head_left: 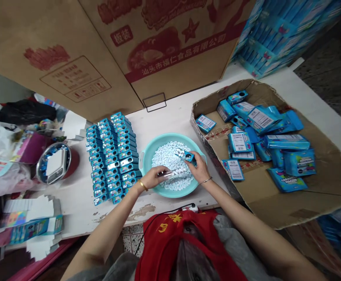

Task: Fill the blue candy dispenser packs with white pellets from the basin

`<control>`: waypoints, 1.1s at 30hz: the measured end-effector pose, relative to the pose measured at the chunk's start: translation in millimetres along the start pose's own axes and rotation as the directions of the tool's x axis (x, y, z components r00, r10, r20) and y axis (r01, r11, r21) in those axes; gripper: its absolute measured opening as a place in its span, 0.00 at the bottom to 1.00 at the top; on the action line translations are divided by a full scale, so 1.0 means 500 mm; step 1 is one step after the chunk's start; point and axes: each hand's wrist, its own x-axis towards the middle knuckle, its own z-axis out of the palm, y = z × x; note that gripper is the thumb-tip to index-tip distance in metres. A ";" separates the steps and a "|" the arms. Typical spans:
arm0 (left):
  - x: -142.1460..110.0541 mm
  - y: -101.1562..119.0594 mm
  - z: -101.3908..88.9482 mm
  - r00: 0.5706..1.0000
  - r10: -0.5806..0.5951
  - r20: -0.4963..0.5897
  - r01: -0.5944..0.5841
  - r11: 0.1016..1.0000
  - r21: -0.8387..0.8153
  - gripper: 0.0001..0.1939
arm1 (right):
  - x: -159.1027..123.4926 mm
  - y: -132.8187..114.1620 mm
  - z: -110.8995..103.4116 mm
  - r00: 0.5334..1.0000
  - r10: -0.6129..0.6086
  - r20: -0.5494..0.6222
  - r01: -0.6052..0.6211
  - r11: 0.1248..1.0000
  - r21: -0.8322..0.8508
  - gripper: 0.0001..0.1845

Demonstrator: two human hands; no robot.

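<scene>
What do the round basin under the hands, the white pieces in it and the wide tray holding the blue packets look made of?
The teal basin looks like moulded plastic, with a smooth, slightly glossy rim. The white pieces look like matte, pressed candy or tablets, though the look can't settle which. The wide tray looks like brown corrugated cardboard, with rough, torn edges.

The single head-worn view looks forward and steeply down from just above the person's chest, so their red garment fills the bottom edge. The left hand and right hand appear close, near the frame's centre, with the surface stretching ahead of the hands.
</scene>
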 end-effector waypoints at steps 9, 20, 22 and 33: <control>0.028 0.203 -0.047 0.990 -0.141 -0.022 0.110 0.661 0.743 0.12 | -0.022 -0.010 0.022 0.989 -0.100 0.114 0.098 0.995 0.018 0.21; 0.036 0.185 -0.145 0.999 0.033 -0.032 -0.005 0.773 0.635 0.30 | 0.007 -0.078 0.021 0.985 -0.150 0.089 0.135 0.978 0.156 0.19; 0.060 0.159 -0.143 0.994 0.105 0.027 -0.103 0.827 0.552 0.26 | 0.020 -0.103 0.017 0.984 -0.145 0.107 0.126 0.978 0.166 0.19; 0.198 -0.029 -0.360 0.867 0.289 -0.406 -0.007 0.822 0.570 0.11 | 0.349 0.051 -0.110 0.992 0.044 -0.117 -0.084 0.925 -0.372 0.23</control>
